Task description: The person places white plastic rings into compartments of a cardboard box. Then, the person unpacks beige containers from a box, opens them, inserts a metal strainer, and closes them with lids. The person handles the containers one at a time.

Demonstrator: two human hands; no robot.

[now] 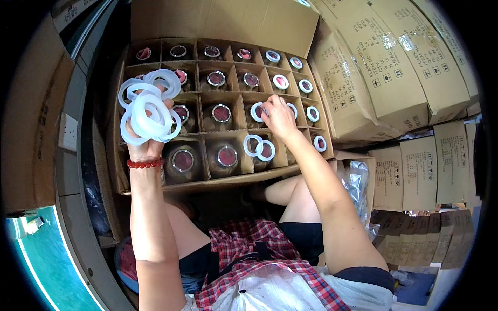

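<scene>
Several translucent white plastic rings (138, 115) fill our left hand (147, 149) at ten o'clock, and a slack grip could spill them; at one, our right hand (280, 118) touches a matching ring (252, 112), pinch unclear.

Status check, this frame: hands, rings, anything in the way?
Left hand holding a bunch of translucent rings. Right hand at a ring in the divided carton. Held rings partly hide a jar.
</scene>
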